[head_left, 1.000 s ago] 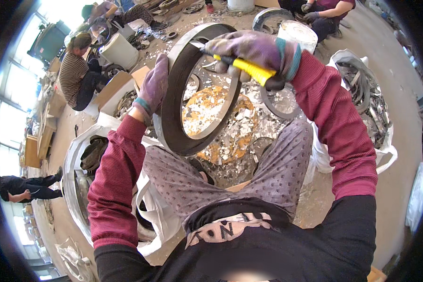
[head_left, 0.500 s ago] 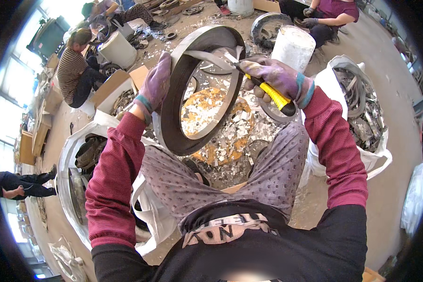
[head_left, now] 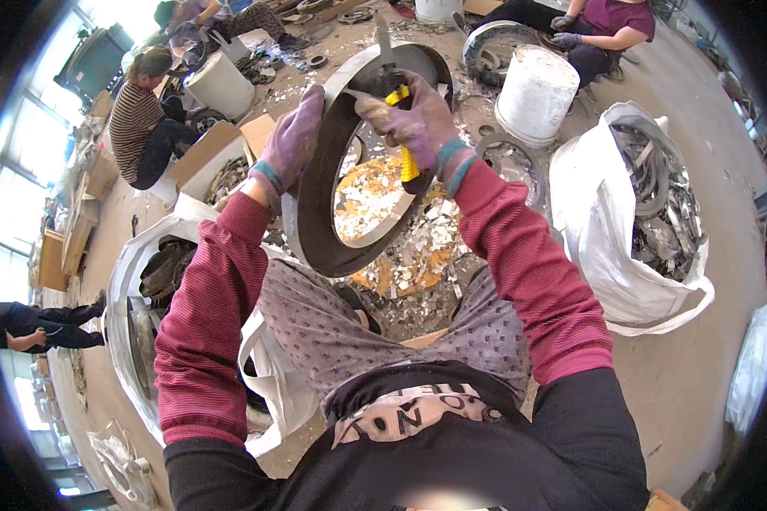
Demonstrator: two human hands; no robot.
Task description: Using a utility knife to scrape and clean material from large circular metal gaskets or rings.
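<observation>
My left hand [head_left: 296, 136], in a purple work glove, grips the left rim of a large dark ring [head_left: 322, 230] with a pale grey outer band. The ring stands tilted above my knees. In my right hand [head_left: 422, 119], also gloved, is a yellow-and-black utility knife [head_left: 410, 166], its handle partly hidden by the fingers. The thumb and fingers of that hand are at the ring's upper inner side, by a loose grey strip [head_left: 360, 94]. A narrow grey piece [head_left: 383, 38] sticks up past the hand; I cannot tell whether it is blade or strip.
White scraps cover an orange round piece [head_left: 371, 183] below the ring. White sacks of scrap stand at left [head_left: 136, 255] and right [head_left: 588, 196]. A white drum [head_left: 537, 94] stands ahead right. Several co-workers sit farther off; one person in stripes [head_left: 141, 123] is at left.
My right hand has moved left and slightly up, turning the knife more upright. The strip that stretched across the ring's opening is now mostly hidden at the hand. My left hand keeps its hold.
</observation>
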